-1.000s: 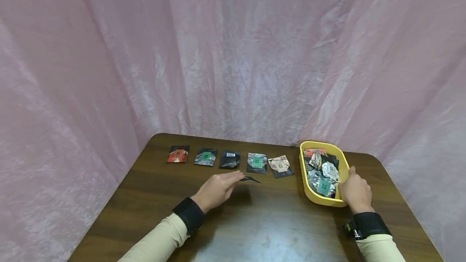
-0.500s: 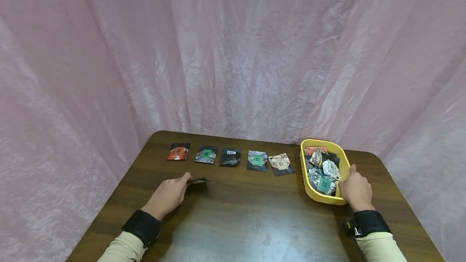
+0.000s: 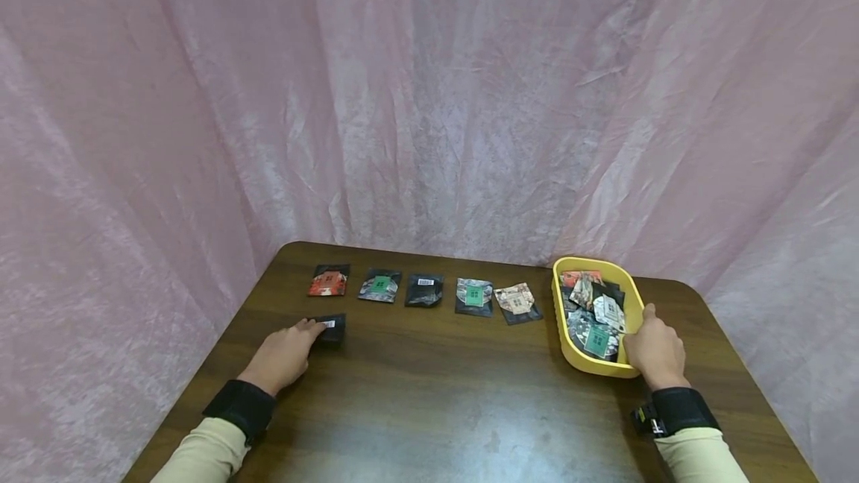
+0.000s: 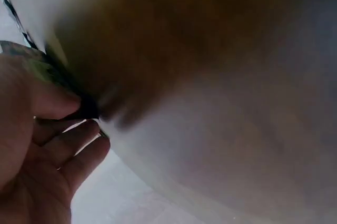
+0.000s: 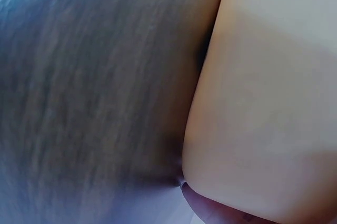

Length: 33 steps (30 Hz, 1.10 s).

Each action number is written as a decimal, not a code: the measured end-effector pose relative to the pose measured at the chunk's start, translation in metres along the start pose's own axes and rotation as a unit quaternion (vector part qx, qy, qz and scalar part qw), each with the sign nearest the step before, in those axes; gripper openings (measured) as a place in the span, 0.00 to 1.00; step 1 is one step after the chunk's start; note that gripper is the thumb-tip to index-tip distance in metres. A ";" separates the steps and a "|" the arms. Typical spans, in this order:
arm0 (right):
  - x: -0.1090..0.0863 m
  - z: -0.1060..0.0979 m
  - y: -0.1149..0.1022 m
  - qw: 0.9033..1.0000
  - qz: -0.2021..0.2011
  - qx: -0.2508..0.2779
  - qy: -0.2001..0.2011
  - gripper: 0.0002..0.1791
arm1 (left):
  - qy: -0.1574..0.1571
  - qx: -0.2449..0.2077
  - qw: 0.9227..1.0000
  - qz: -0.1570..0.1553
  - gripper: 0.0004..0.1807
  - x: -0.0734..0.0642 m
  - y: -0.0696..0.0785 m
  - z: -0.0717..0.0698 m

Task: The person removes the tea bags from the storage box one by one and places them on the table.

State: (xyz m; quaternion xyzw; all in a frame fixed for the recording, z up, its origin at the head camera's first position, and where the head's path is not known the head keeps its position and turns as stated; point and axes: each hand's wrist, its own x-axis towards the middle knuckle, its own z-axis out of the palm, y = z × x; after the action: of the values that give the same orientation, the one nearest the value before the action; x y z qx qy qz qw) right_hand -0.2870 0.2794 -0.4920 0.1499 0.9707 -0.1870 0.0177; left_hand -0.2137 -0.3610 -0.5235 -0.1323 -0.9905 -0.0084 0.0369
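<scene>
At the left of the table, my left hand (image 3: 285,355) pinches a small dark sachet (image 3: 334,328) with a white barcode label facing up. It lies low over the wood, in front of the row; whether it touches the table I cannot tell. The left wrist view shows the thumb and fingers holding the edge of this sachet (image 4: 60,76). On the right, my right hand (image 3: 656,352) grips the near right rim of a yellow basket (image 3: 570,355) that holds several mixed sachets (image 3: 597,341). In the right wrist view, a pale surface hides the grip.
Along the table's far edge lies a spaced row: a red-labelled sachet (image 3: 329,281), a green-labelled sachet (image 3: 379,285), a barcode-up sachet (image 3: 424,291), another green-labelled sachet (image 3: 474,297) and a tilted cream sachet (image 3: 518,303). Pink curtains (image 3: 429,110) hang behind the brown table (image 3: 429,393).
My left hand has carried the sachet leftward from the middle of the table to in front of the red-labelled one, lowering it and turning it flatter. The right hand and basket stay put.
</scene>
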 end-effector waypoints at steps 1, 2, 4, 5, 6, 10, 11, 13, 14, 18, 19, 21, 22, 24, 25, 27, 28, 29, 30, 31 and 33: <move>0.000 0.000 0.000 1.000 0.000 0.001 0.000 0.48 | -0.006 -0.004 1.000 -0.005 0.27 0.001 -0.002 0.000; 0.000 0.000 0.000 1.000 0.001 0.001 0.001 0.48 | -0.010 -0.008 1.000 -0.009 0.27 0.002 -0.003 0.000; 0.001 0.001 0.000 1.000 0.002 0.000 0.006 0.48 | -0.018 -0.022 0.999 -0.016 0.27 0.004 -0.007 0.000; 0.001 0.002 0.001 1.000 0.001 0.000 0.007 0.48 | -0.021 -0.029 0.999 -0.018 0.27 0.004 -0.009 -0.001; 0.001 0.002 0.001 1.000 0.001 0.000 0.009 0.48 | -0.025 -0.036 0.999 -0.018 0.27 0.005 -0.010 -0.001; 0.002 0.003 0.001 1.000 0.000 -0.001 0.009 0.48 | -0.046 -0.061 0.997 -0.027 0.30 0.005 -0.015 -0.001; 0.003 0.004 0.001 1.000 0.000 -0.001 0.009 0.48 | -0.049 -0.065 0.996 -0.028 0.31 0.005 -0.016 -0.001; 0.003 0.004 0.002 1.000 -0.001 -0.001 0.010 0.48 | -0.054 -0.072 0.995 -0.035 0.32 0.005 -0.017 0.000; 0.003 0.004 0.002 1.000 -0.001 -0.001 0.010 0.48 | -0.053 -0.075 0.995 -0.037 0.32 0.005 -0.018 0.001; 0.004 0.004 0.003 1.000 0.000 -0.002 0.011 0.48 | -0.047 -0.081 0.995 -0.042 0.33 0.005 -0.019 0.002; 0.004 0.004 0.002 1.000 0.000 -0.001 0.011 0.48 | -0.046 -0.079 0.995 -0.042 0.33 0.005 -0.019 0.002; 0.005 0.003 0.001 1.000 -0.002 -0.001 0.011 0.48 | -0.049 -0.080 0.994 -0.048 0.34 0.005 -0.019 0.002; 0.005 0.003 0.001 1.000 -0.002 -0.001 0.011 0.48 | -0.051 -0.081 0.994 -0.052 0.35 0.005 -0.018 0.002; 0.005 0.003 0.000 1.000 -0.003 -0.002 0.012 0.48 | -0.052 -0.079 0.994 -0.055 0.36 0.005 -0.017 0.001; 0.005 0.003 -0.001 1.000 -0.001 -0.001 0.010 0.49 | -0.050 -0.077 0.994 -0.056 0.37 0.005 -0.016 -0.001; 0.005 0.004 -0.001 1.000 0.000 -0.002 0.008 0.48 | -0.042 -0.069 0.995 -0.051 0.38 0.006 -0.012 -0.004; 0.005 0.004 -0.001 1.000 0.001 -0.001 0.005 0.49 | -0.036 -0.066 0.996 -0.048 0.39 0.007 -0.009 -0.006; 0.005 0.003 -0.001 1.000 0.003 0.000 0.003 0.49 | -0.027 -0.063 0.997 -0.042 0.40 0.009 -0.005 -0.009; 0.005 0.003 -0.001 1.000 0.006 0.002 -0.001 0.49 | -0.018 -0.060 0.997 -0.035 0.40 0.011 0.000 -0.011; 0.004 0.003 0.000 1.000 0.009 0.001 -0.004 0.49 | -0.009 -0.059 0.998 -0.027 0.41 0.015 0.007 -0.013; 0.003 0.002 0.002 1.000 0.014 0.003 -0.009 0.50 | 0.006 -0.063 0.998 -0.009 0.42 0.023 0.026 -0.016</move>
State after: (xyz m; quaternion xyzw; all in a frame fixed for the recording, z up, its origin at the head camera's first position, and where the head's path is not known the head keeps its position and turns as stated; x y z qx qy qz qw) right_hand -0.2895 0.2809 -0.4948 0.1615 0.9679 -0.1905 0.0281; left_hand -0.2280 -0.3304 -0.5055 -0.1258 -0.9889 -0.0716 0.0345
